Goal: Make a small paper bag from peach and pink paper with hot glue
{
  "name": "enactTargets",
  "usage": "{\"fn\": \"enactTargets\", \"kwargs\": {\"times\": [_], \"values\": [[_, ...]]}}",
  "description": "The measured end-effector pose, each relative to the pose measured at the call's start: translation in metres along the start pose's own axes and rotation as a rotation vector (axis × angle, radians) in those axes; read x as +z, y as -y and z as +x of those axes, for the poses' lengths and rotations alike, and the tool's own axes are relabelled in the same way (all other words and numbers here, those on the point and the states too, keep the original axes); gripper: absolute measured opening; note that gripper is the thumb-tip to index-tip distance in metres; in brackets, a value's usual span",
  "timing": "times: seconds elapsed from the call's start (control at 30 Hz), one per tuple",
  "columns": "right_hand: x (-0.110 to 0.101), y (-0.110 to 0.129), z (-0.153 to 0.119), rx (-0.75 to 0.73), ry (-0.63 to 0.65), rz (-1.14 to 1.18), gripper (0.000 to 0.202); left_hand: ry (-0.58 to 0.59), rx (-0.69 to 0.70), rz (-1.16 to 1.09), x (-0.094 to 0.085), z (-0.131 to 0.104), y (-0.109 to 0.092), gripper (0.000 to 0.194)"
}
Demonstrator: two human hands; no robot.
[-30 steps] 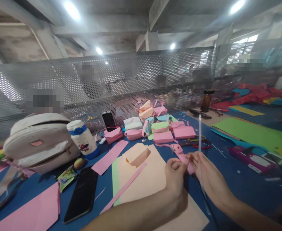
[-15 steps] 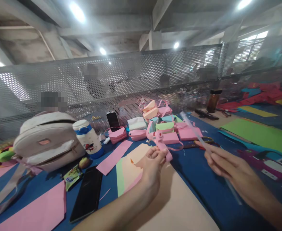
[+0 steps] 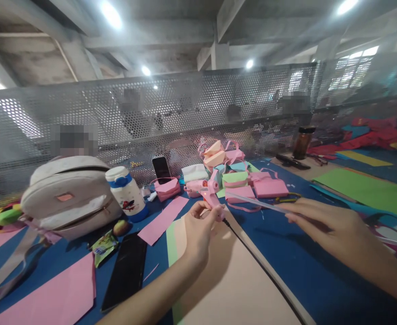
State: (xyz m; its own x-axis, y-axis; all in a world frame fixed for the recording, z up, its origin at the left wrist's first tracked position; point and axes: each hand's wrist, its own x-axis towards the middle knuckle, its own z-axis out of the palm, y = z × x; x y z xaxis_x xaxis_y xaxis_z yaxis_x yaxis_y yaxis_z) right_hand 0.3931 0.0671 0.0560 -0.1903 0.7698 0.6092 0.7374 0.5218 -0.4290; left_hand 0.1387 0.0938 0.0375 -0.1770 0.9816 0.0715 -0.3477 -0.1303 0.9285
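Note:
My left hand (image 3: 201,225) is closed round the handle of a pink hot glue gun (image 3: 212,193), whose nozzle points left and whose black cord trails down toward me. A small red light glows on its side. Between the fingers of my right hand (image 3: 327,221) is a long translucent glue stick (image 3: 257,200), held nearly level. Its far end points at the back of the glue gun, with a small gap apparent. Beneath the left hand lie large sheets of peach paper (image 3: 239,280). Small folded paper bags, among them a pink one (image 3: 271,187), stand just behind.
On the left are a pale backpack (image 3: 68,203), a white and blue bottle (image 3: 126,194), a snack packet (image 3: 105,248) and a black phone (image 3: 126,271). Green sheets (image 3: 364,187) and a brown bottle (image 3: 302,142) lie to the right. A perforated metal screen (image 3: 185,113) closes the back.
My left hand has turned the glue gun so its nozzle now points left. My right hand has swung the glue stick from steeply slanted to nearly level, its tip nearer the gun.

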Motion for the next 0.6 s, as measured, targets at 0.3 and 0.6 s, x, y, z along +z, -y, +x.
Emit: {"fn": "enactTargets", "kwargs": {"times": [0.3,0.6], "values": [[0.017,0.005,0.002,-0.007,0.06,-0.014,0.029,0.0,0.034,-0.013,-0.009,-0.01,0.007,0.032],[0.006,0.009,0.0,-0.367,-0.157,-0.498,0.038,0.02,0.088,-0.008,-0.016,-0.012,0.012,0.031]]}}
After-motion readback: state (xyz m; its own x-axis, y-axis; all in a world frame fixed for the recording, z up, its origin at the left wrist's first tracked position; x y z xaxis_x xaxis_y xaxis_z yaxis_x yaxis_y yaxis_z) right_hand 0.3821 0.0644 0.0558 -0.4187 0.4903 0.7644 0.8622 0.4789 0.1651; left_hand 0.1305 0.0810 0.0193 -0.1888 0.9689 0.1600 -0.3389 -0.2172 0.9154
